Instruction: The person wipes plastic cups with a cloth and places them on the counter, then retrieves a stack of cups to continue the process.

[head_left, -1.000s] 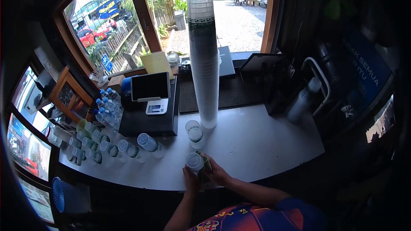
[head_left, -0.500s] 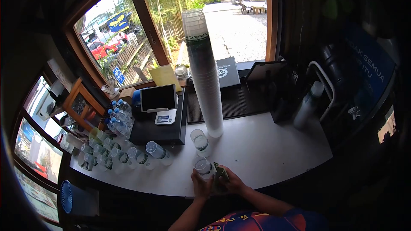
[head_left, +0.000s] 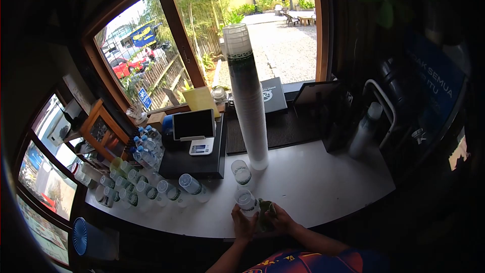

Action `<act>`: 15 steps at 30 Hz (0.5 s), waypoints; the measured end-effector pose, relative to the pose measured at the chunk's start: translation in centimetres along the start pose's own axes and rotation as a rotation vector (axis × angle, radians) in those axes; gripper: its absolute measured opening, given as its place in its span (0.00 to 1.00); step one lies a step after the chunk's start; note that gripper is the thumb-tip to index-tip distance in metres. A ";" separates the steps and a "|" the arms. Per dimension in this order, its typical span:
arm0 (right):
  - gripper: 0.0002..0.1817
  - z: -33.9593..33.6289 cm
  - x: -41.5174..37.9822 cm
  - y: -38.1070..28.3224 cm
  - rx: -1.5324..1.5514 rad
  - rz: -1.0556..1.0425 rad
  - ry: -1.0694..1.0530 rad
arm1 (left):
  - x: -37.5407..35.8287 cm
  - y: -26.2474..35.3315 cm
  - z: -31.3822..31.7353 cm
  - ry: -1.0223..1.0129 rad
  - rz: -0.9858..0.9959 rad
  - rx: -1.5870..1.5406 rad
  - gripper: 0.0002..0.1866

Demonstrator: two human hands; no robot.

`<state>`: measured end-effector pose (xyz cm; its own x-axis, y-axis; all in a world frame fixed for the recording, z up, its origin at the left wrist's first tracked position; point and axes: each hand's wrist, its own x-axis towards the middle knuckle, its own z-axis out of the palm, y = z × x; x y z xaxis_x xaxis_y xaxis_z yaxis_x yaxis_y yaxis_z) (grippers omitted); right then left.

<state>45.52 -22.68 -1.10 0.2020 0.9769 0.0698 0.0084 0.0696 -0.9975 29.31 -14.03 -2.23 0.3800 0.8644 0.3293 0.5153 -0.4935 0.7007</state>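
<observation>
My left hand [head_left: 244, 226] is closed round the side of a clear plastic cup [head_left: 246, 200] at the counter's front edge. In my right hand [head_left: 282, 221] is a dark green, thin, folded-looking piece [head_left: 265, 212], held right beside that cup; its kind cannot be made out. Another plastic cup [head_left: 241, 173] with a green printed band stands just beyond my hands. Behind it rises a tall stack of nested plastic cups [head_left: 250, 106], with green print showing near its top.
Several banded cups [head_left: 192, 185] stand along the left of the white counter [head_left: 313, 182]. Small water bottles [head_left: 146, 146] and a tablet [head_left: 193, 125] on a black box [head_left: 187, 162] are behind them. A dark ribbed mat [head_left: 283, 127] lies under the window.
The whole view has shifted, so the scene sits a little lower and further right. My left hand still grips the cup; the green piece in my right hand has turned slightly.
</observation>
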 end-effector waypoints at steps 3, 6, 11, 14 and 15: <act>0.22 0.1 0.1 -0.6 -0.027 -0.016 0.005 | 0.1 0.3 -0.2 -0.005 -0.012 0.003 0.45; 0.22 0.2 0.0 -1.2 -0.036 0.000 0.009 | 0.0 -0.2 -0.2 -0.011 -0.027 0.001 0.47; 0.19 0.1 0.1 -1.2 -0.063 0.033 0.028 | 0.0 -1.4 0.7 0.107 -0.067 -0.019 0.48; 0.20 -0.3 0.2 -0.2 -0.005 0.043 0.032 | 0.3 -1.4 0.5 0.108 -0.068 -0.024 0.47; 0.20 -0.3 0.0 0.2 0.030 0.041 0.029 | 0.2 -1.5 0.6 0.104 -0.074 -0.022 0.47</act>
<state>45.87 -22.71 -1.27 0.2298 0.9728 0.0286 -0.0301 0.0365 -0.9989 29.07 -13.18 -3.54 0.2591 0.9044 0.3391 0.5220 -0.4265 0.7387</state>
